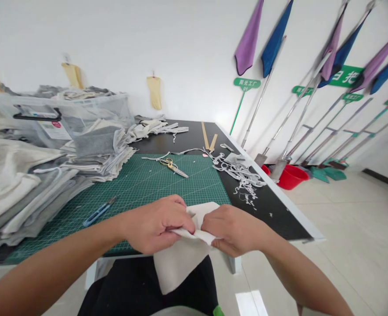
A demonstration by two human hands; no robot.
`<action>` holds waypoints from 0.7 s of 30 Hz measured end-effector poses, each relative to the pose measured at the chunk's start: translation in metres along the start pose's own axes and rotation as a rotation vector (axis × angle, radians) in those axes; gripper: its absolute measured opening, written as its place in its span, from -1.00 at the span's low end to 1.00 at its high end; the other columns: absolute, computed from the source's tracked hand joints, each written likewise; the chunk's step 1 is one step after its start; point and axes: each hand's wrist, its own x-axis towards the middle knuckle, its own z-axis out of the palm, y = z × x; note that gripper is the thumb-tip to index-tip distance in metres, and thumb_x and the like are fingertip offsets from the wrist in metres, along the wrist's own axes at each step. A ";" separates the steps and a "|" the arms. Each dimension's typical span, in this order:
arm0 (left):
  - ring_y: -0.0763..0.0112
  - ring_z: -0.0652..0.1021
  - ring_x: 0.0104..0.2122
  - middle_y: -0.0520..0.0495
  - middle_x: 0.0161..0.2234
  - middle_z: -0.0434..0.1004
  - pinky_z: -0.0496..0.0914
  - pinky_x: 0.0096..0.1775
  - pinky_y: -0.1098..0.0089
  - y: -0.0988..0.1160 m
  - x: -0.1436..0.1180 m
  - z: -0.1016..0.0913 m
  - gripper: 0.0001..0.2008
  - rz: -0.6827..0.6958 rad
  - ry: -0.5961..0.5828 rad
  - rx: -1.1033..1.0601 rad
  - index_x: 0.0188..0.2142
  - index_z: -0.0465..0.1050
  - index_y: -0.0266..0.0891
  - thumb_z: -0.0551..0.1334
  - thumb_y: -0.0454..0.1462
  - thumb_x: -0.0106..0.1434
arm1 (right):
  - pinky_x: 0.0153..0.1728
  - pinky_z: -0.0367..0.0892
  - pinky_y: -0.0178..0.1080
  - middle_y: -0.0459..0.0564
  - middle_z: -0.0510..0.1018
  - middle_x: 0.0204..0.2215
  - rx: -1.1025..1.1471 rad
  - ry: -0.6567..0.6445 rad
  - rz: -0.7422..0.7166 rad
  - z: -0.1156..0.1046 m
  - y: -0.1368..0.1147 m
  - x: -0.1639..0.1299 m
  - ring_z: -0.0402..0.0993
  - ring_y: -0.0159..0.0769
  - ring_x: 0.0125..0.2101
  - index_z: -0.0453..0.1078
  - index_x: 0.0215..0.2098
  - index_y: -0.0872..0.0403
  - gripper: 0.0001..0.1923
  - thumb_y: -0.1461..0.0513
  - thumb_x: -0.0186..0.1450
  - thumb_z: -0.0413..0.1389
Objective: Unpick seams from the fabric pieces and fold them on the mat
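You hold the white cloth piece (184,254) at the near edge of the green cutting mat (141,184), its lower end hanging over your lap. Your left hand (154,224) and right hand (235,228) both pinch its top edge, fingers pressed together on a fold. By my reading the work sits mid-way: beyond the mat's far right corner lie trimmed strips (240,173), the scissors (173,166) rest on the mat, and left of it a tall fabric stack (49,175) waits.

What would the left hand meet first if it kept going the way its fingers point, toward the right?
The left hand pinches the white cloth; its fingers point at the right hand, gripping the same fold. It would probably meet that hand's fingers first, though depth is unclear.
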 end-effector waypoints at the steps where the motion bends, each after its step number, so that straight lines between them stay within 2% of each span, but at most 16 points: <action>1: 0.42 0.45 -0.37 0.01 -0.37 0.50 0.21 -0.03 0.30 0.000 -0.002 0.002 -0.73 -0.002 0.003 0.011 -0.23 0.35 -0.16 0.08 -0.45 0.08 | -0.49 0.08 -0.30 -0.06 0.40 -0.53 -0.008 0.008 -0.003 0.000 0.000 -0.001 0.29 -0.36 -0.51 0.25 -0.43 0.09 -0.83 0.26 0.31 -0.10; 5: 0.43 0.43 -0.42 0.04 -0.40 0.49 0.22 -0.11 0.31 -0.001 -0.005 0.007 -0.70 0.000 -0.006 0.037 -0.27 0.36 -0.15 0.07 -0.45 0.00 | -0.48 0.09 -0.30 -0.07 0.41 -0.52 -0.013 0.022 -0.026 -0.001 -0.002 -0.001 0.30 -0.37 -0.49 0.25 -0.40 0.08 -0.85 0.27 0.31 -0.08; 7: 0.42 0.41 -0.44 0.04 -0.45 0.47 0.22 -0.11 0.30 -0.003 -0.006 0.009 -0.74 -0.003 -0.036 0.054 -0.34 0.34 -0.15 0.07 -0.44 -0.04 | -0.48 0.09 -0.31 -0.08 0.40 -0.52 -0.016 0.011 -0.026 -0.002 -0.003 -0.001 0.30 -0.37 -0.48 0.24 -0.41 0.07 -0.86 0.29 0.31 -0.07; 10: 0.41 0.38 -0.46 0.05 -0.54 0.39 0.23 -0.14 0.30 -0.006 -0.005 0.012 -0.87 -0.026 -0.093 0.108 -0.53 0.20 -0.18 0.09 -0.43 -0.11 | -0.48 0.09 -0.30 -0.08 0.40 -0.51 -0.032 0.015 -0.028 -0.004 -0.004 0.000 0.30 -0.37 -0.49 0.22 -0.41 0.07 -0.88 0.30 0.30 -0.06; 14: 0.40 0.36 -0.49 0.05 -0.61 0.35 0.22 -0.16 0.25 -0.006 -0.004 0.015 -0.79 -0.028 -0.175 0.145 -0.65 0.04 -0.22 0.13 -0.40 -0.22 | -0.48 0.08 -0.29 -0.07 0.40 -0.50 -0.034 0.035 -0.047 -0.009 -0.005 -0.001 0.30 -0.36 -0.48 0.20 -0.39 0.07 -0.89 0.32 0.30 -0.08; 21: 0.36 0.38 -0.44 0.01 -0.60 0.39 0.18 -0.19 0.20 -0.005 -0.011 0.021 -0.79 -0.036 -0.214 0.248 -0.72 0.09 -0.25 0.19 -0.40 -0.26 | -0.51 0.03 -0.28 -0.04 0.35 -0.53 -0.057 0.030 0.005 -0.020 -0.006 -0.008 0.25 -0.34 -0.53 0.17 -0.42 0.06 -0.84 0.26 0.32 -0.13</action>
